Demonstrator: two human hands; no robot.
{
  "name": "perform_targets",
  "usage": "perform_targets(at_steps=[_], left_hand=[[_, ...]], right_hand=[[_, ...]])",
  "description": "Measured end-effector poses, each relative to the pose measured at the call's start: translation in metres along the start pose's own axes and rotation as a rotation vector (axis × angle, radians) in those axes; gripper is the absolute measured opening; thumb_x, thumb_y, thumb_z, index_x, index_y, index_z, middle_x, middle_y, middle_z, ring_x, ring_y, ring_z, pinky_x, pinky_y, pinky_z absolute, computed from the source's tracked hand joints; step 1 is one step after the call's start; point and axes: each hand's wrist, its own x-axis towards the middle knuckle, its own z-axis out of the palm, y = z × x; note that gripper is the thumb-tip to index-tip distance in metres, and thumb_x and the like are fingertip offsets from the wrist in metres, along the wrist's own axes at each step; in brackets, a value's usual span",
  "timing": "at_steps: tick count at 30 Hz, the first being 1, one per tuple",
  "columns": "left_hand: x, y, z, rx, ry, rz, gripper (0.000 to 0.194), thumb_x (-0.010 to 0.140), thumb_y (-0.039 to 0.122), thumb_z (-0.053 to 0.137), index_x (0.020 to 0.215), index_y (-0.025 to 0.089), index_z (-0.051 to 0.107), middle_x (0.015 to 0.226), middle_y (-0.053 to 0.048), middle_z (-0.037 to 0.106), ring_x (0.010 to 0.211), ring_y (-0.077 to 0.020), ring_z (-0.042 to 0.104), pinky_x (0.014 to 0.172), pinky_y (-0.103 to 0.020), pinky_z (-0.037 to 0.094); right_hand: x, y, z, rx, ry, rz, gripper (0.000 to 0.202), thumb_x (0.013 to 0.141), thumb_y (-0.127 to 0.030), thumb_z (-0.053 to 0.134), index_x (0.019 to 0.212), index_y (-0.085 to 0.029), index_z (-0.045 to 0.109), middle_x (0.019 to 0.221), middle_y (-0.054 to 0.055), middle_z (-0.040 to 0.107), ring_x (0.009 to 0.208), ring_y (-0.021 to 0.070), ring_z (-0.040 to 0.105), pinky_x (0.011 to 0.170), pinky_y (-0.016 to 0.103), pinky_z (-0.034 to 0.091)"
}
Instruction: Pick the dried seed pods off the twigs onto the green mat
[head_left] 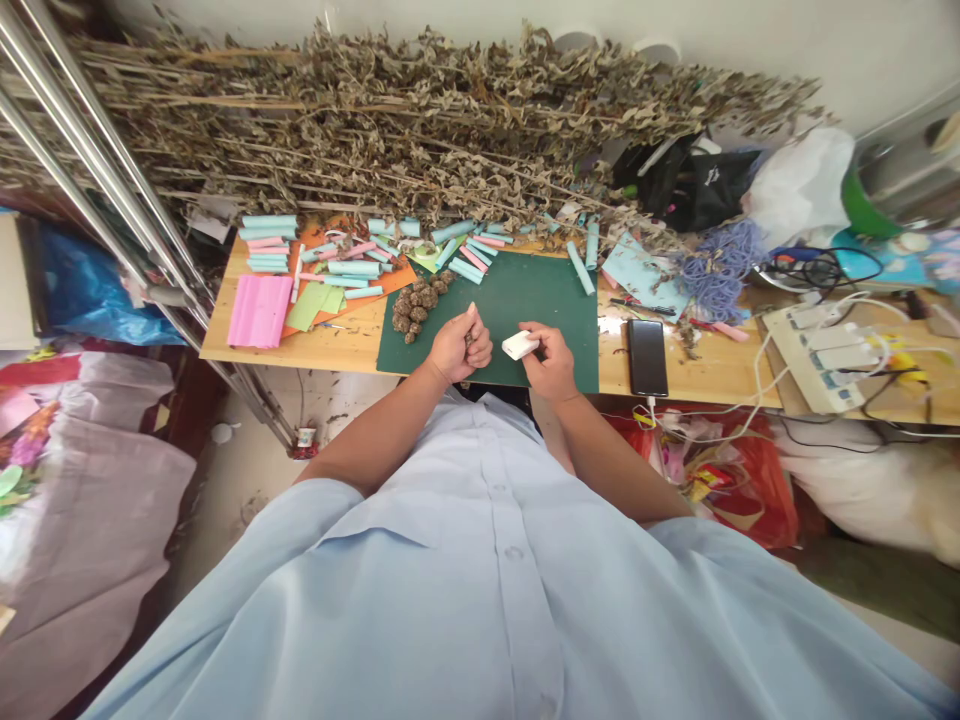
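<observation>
My left hand point(459, 345) is closed in a loose fist above the front of a green cutting mat point(525, 290). What its fingers hold, if anything, is too hidden to name. To its right, my right hand point(551, 362) grips a small white box-shaped device point(519, 345) between thumb and fingers. Beside my left hand, a heap of brown, crumbly balls point(416, 303) lies on the mat's left part. Rolled blue paper tubes point(356, 268) and pink ones are scattered along the back and left of the mat.
Dried leafy stalks point(420, 120) are piled along the back. Pink paper point(259, 310) lies at left. A phone point(647, 357) with a cable, purple yarn point(720, 270) and a power strip point(814, 350) are at right. Metal poles point(112, 160) stand at left.
</observation>
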Motion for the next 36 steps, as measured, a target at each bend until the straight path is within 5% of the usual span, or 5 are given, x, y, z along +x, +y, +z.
perform_targets(at_steps=[15, 26, 36], left_hand=[[0.0, 0.0, 0.001, 0.013, 0.024, -0.012, 0.051, 0.096, 0.056, 0.057, 0.066, 0.019, 0.038, 0.045, 0.008, 0.032, 0.033, -0.007, 0.03, 0.038, -0.018, 0.02], [-0.001, 0.001, 0.002, -0.014, 0.021, -0.013, 0.05, 0.098, 0.053, 0.054, 0.066, 0.019, 0.037, 0.045, 0.007, 0.031, 0.032, -0.0072, 0.03, 0.038, -0.018, 0.018], [0.001, 0.0, -0.002, 0.028, -0.009, 0.003, 0.051, 0.098, 0.055, 0.054, 0.065, 0.019, 0.039, 0.045, 0.007, 0.032, 0.033, -0.0074, 0.031, 0.038, -0.019, 0.02]], right_hand=[[0.0, 0.001, 0.001, -0.075, 0.03, -0.038, 0.017, 0.095, -0.033, 0.061, 0.108, -0.025, 0.053, 0.125, 0.012, 0.07, 0.118, 0.024, 0.068, 0.095, 0.044, 0.058], [0.002, -0.009, -0.002, -0.153, 0.027, 0.003, 0.022, 0.091, -0.043, 0.069, 0.102, -0.024, 0.066, 0.093, 0.003, 0.066, 0.078, 0.018, 0.061, 0.078, 0.037, 0.056], [0.003, -0.01, -0.004, -0.181, 0.033, 0.029, 0.023, 0.09, -0.045, 0.069, 0.102, -0.025, 0.069, 0.086, 0.001, 0.064, 0.072, 0.017, 0.059, 0.075, 0.035, 0.055]])
